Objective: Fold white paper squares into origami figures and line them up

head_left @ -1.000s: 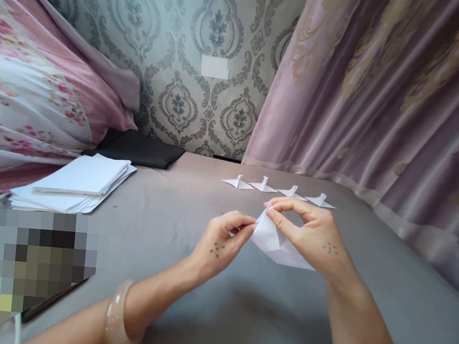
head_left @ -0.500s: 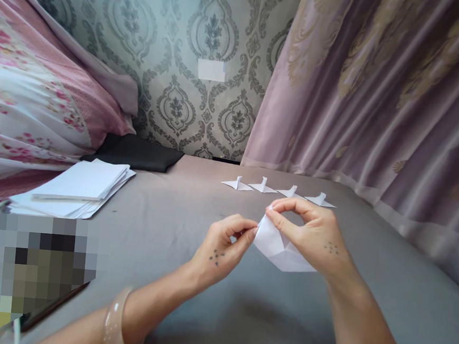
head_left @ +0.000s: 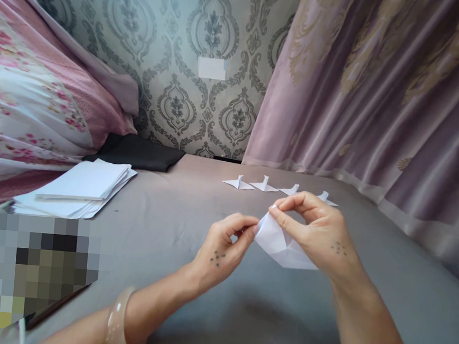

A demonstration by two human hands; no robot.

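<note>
A partly folded sheet of white paper (head_left: 283, 248) hangs between my two hands above the grey surface. My left hand (head_left: 227, 243) pinches its left corner between thumb and fingertips. At the top point of the paper, the thumb and forefinger of my right hand (head_left: 313, 223) press together. Creases cross the paper's face, and its right part is hidden behind my right hand. Just beyond, several small folded white paper figures (head_left: 265, 185) stand in a row, each with a flat wide base and an upright piece; my right hand partly covers the rightmost ones.
A stack of white paper (head_left: 81, 181) lies at the left, in front of a folded black cloth (head_left: 135, 151). Floral fabric (head_left: 40, 93) hangs at the left and a purple curtain (head_left: 358, 97) at the right. A blurred-out object (head_left: 47, 269) occupies the lower left.
My right hand has shifted slightly up and to the right, with the paper's top point in its pinch. My left hand keeps its pinch almost in place.
</note>
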